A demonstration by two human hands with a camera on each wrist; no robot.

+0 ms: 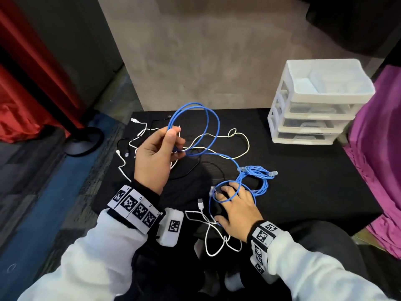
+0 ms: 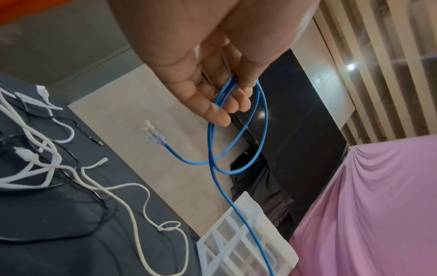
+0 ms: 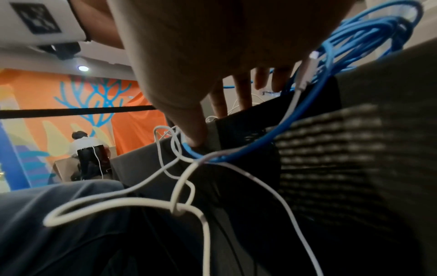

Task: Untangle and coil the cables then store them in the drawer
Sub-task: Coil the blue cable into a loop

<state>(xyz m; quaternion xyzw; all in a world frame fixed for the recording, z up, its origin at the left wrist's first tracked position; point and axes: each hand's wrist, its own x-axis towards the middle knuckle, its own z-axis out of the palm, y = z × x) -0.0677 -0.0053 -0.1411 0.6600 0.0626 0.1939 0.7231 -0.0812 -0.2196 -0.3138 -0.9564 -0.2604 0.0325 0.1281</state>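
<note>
My left hand (image 1: 173, 142) is raised over the black table (image 1: 303, 181) and pinches two large loops of a blue network cable (image 1: 213, 120) between thumb and fingers. In the left wrist view, the blue cable (image 2: 264, 119) hangs from the left hand (image 2: 212, 89) with its clear plug (image 2: 152, 133) dangling free. The cable runs down to my right hand (image 1: 236, 209), which lies flat with spread fingers on the table. A small blue loop lies across its fingers. In the right wrist view, the thumb of the right hand (image 3: 196, 134) presses the blue cable (image 3: 272, 138) at the table's near edge.
A coiled blue cable bundle (image 1: 260, 177) lies just beyond my right hand. Tangled white cables (image 1: 243, 137) and thin black cables (image 1: 191, 170) cover the table's left and middle. A white USB cable (image 1: 200, 204) hangs off the near edge. A white drawer unit (image 1: 314, 101) stands at the back right.
</note>
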